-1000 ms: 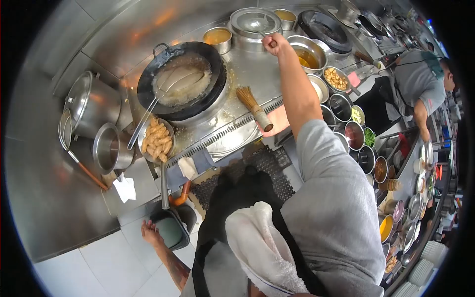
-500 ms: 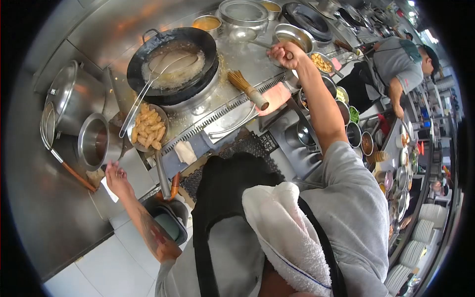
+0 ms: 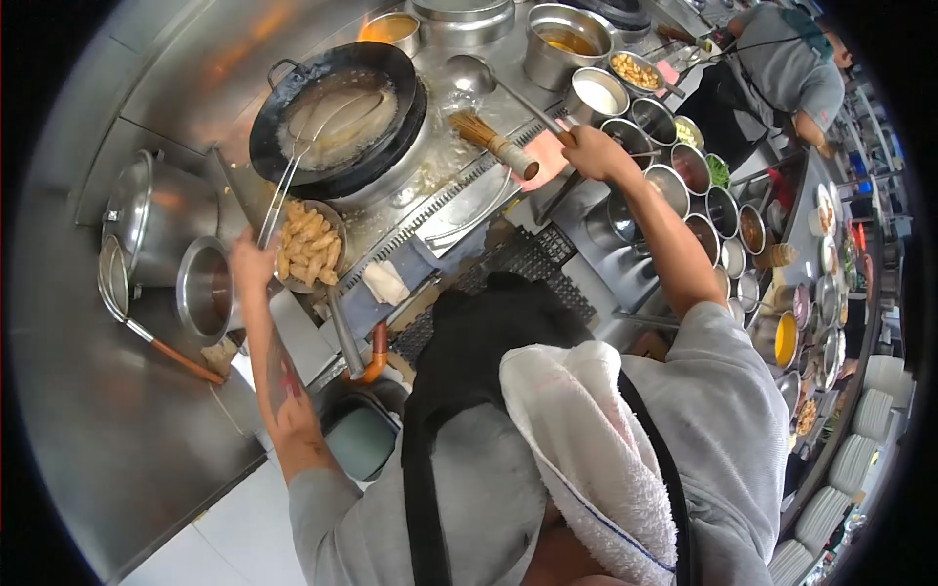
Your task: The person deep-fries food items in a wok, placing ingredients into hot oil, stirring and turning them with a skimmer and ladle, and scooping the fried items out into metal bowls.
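Note:
My right hand (image 3: pixel 598 154) is closed round the long handle of a steel ladle (image 3: pixel 471 75), its bowl above the steel counter to the right of the wok. At the handle end of a wire skimmer (image 3: pixel 283 192), my left hand (image 3: pixel 252 262) has its fingers wrapped round the metal. The skimmer's round head lies in the bubbling liquid of a black wok (image 3: pixel 262 146). Just below the wok, golden fried pieces (image 3: pixel 310 244) fill a long-handled strainer (image 3: pixel 342 327) close to my left hand.
A bamboo brush (image 3: pixel 493 144) lies right of the wok. Left stand a lidded pot (image 3: pixel 161 220), a steel bowl (image 3: pixel 203 288) and a wooden-handled strainer (image 3: pixel 147 335). Several ingredient tins (image 3: pixel 653 119) line the right side. A co-worker (image 3: pixel 782 59) stands at the far right.
My left hand has moved up from beside the steel bowl onto the skimmer's handle. My right hand has come nearer with the ladle, away from the pots at the back.

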Demonstrator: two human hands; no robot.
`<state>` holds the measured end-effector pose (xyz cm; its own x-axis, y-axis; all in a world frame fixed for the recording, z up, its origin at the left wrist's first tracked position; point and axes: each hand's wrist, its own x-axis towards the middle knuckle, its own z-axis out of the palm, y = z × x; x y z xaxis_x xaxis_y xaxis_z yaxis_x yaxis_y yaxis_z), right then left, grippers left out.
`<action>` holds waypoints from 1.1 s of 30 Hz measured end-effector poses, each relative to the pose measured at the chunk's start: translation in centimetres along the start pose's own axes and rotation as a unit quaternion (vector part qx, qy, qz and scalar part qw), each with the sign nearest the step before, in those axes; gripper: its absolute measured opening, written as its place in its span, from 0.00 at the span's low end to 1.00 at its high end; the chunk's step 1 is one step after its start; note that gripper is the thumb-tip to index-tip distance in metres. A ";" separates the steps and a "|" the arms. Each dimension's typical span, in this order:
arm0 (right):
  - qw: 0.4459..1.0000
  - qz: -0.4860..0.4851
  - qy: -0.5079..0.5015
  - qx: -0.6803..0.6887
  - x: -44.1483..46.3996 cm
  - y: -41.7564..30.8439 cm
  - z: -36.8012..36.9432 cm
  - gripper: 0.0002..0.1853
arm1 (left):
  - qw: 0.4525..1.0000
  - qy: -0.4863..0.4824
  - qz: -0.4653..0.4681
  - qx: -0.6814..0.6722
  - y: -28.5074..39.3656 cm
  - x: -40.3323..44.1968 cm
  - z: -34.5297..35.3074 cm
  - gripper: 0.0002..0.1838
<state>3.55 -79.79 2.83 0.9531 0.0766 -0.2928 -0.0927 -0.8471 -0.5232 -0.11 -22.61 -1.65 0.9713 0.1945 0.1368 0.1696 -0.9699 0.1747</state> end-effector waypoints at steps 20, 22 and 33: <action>0.985 -0.129 0.117 0.001 13.7 9.4 13.9 0.27 | 0.996 0.070 -0.007 0.059 3.7 3.8 -6.6 0.18; 0.996 -0.083 0.039 -0.002 13.4 8.0 13.1 0.28 | 0.997 -0.010 -0.072 0.036 4.1 5.0 -7.3 0.17; 0.957 -0.133 0.247 0.072 0.5 4.9 14.9 0.19 | 0.546 -0.346 -0.285 -0.708 2.6 4.0 2.7 0.13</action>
<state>-0.73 -76.08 -11.80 0.9653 -0.0088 0.2611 0.1668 -0.7485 -0.6418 4.69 -24.72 -3.27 0.7415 -0.1713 -0.6487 0.6543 0.3989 0.6425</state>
